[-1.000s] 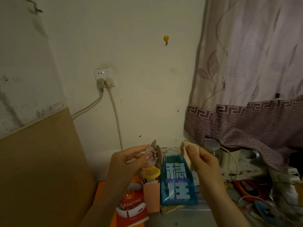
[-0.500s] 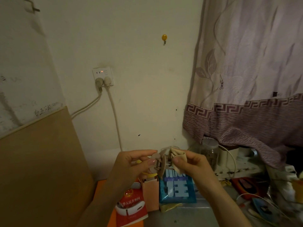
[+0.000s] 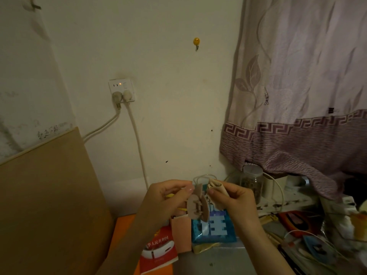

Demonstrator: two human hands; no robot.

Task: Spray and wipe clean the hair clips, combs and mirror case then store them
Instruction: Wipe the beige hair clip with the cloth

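Note:
My left hand point(image 3: 164, 201) pinches a beige claw hair clip point(image 3: 195, 207) by its top, holding it up in front of me with its jaws hanging down. My right hand point(image 3: 234, 199) grips a folded cream cloth point(image 3: 217, 188) and presses it against the clip's upper right side. Both hands meet at the clip above the cluttered table. No comb, mirror case or spray bottle can be made out in this view.
Under the hands stand a blue packet point(image 3: 215, 227), a small pink box point(image 3: 180, 233) and a red booklet point(image 3: 158, 249). A glass jar point(image 3: 251, 181), cables and clutter fill the right. A brown board point(image 3: 45, 205) leans on the left; a curtain point(image 3: 297, 96) hangs on the right.
My hands came together: the right hand brought the cloth leftward onto the clip. The clip has since been lowered and turned, so its jaws hang down.

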